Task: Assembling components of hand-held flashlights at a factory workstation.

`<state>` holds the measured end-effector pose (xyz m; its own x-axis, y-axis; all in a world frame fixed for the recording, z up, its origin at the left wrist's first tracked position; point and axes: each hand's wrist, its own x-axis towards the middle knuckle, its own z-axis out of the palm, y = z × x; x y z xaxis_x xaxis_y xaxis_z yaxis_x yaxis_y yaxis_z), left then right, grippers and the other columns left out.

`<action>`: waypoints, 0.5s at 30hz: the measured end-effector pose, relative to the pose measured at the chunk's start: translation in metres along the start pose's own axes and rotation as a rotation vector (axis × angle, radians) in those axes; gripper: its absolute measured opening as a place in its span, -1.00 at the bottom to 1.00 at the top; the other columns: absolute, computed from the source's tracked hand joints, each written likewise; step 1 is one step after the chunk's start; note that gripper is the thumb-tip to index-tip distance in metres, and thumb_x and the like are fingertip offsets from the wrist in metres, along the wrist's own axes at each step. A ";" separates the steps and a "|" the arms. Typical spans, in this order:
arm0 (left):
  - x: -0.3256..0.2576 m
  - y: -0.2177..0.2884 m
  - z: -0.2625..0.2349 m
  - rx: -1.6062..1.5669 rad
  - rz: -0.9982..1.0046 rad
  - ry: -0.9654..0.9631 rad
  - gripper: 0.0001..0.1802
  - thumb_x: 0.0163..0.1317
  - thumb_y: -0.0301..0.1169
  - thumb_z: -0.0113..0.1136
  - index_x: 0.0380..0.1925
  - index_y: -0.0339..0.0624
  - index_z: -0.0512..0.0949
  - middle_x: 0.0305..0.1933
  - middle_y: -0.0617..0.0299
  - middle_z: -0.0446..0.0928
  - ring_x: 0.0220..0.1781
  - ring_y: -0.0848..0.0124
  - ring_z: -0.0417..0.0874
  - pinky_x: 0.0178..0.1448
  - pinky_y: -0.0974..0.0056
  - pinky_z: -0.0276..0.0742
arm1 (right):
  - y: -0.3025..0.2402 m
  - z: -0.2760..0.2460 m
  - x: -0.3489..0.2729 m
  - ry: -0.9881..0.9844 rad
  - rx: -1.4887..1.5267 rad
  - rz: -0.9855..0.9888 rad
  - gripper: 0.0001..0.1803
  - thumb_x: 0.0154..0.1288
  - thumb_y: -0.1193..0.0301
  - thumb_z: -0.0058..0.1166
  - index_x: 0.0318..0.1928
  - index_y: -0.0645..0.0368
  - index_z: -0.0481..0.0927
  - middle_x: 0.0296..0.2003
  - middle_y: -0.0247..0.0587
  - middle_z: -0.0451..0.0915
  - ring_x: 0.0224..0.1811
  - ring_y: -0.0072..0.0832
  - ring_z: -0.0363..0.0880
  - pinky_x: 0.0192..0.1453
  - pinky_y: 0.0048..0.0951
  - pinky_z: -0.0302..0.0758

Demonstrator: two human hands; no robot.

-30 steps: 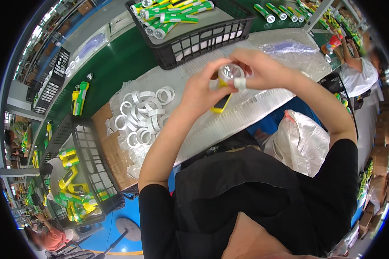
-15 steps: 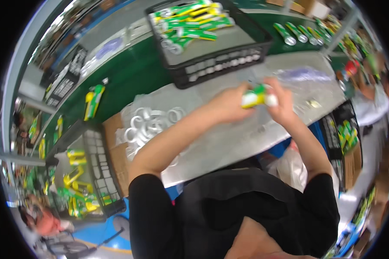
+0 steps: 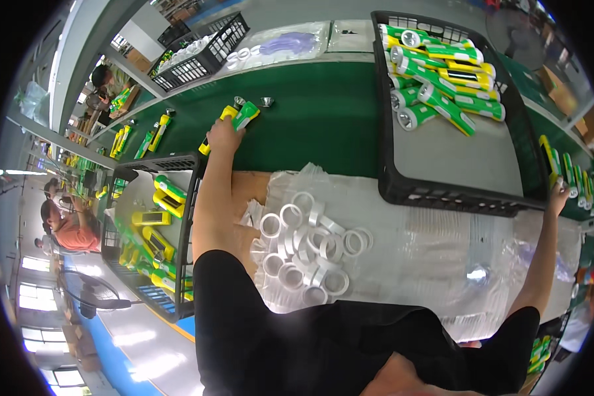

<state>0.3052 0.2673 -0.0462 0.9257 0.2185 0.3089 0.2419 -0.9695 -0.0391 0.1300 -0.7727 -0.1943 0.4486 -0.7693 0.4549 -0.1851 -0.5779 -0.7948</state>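
Note:
My left hand [image 3: 224, 137] reaches over the green conveyor surface, its fingers closed around a yellow flashlight body [image 3: 228, 113]. A green and white flashlight body [image 3: 246, 115] lies right against that hand. Beside them sits a small silver reflector cup [image 3: 266, 101]. Far to the right, my right hand [image 3: 558, 198] pinches the near end of a yellow-green flashlight [image 3: 549, 157], at the end of a row of similar flashlights [image 3: 569, 173]. White plastic rings [image 3: 303, 247] lie in a loose heap on the plastic-covered table between my arms.
A black crate [image 3: 442, 201] holding piled flashlights stands at the back right. At my left is another black crate [image 3: 195, 198] with yellow and green flashlight bodies. A further crate [image 3: 204, 63] of white parts stands beyond the conveyor. Co-workers sit at the far left.
My hands were together over the table with a green-yellow flashlight. They have spread apart, left to the conveyor bodies, right to the flashlight row. My view has swung left.

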 end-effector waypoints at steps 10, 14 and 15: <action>-0.020 0.000 0.001 -0.085 0.258 0.232 -0.42 -0.03 -0.12 0.46 -0.03 -0.16 0.57 -0.13 0.03 0.57 -0.06 0.10 0.61 -0.03 0.05 0.55 | -0.215 -0.004 -0.078 0.043 0.131 -0.426 -0.66 0.44 0.30 -0.01 0.07 0.28 0.53 0.00 -0.13 0.60 0.01 -0.36 0.58 0.16 -0.35 0.46; -0.088 0.085 -0.081 -0.733 0.418 0.229 -0.43 -0.02 -0.13 0.50 -0.09 -0.29 0.59 -0.32 0.07 0.56 -0.35 0.25 0.59 -0.27 0.21 0.52 | -0.390 -0.067 -0.240 -0.395 0.303 -0.471 -0.78 0.42 0.39 -0.10 -0.06 0.21 0.54 -0.17 -0.27 0.58 -0.11 -0.53 0.54 0.02 -0.50 0.46; -0.111 0.102 -0.096 -0.873 0.444 0.179 -0.44 -0.04 -0.17 0.51 -0.10 -0.29 0.59 -0.33 0.09 0.56 -0.35 0.27 0.59 -0.29 0.23 0.51 | -0.407 -0.071 -0.275 -0.618 0.407 -0.466 -0.80 0.40 0.37 -0.06 -0.10 0.20 0.55 -0.23 -0.29 0.57 -0.17 -0.55 0.53 -0.04 -0.48 0.45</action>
<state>0.1992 0.1337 0.0068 0.8053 -0.1344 0.5774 -0.4814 -0.7167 0.5046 0.0203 -0.3450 0.0327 0.8168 -0.1253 0.5632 0.4084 -0.5638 -0.7178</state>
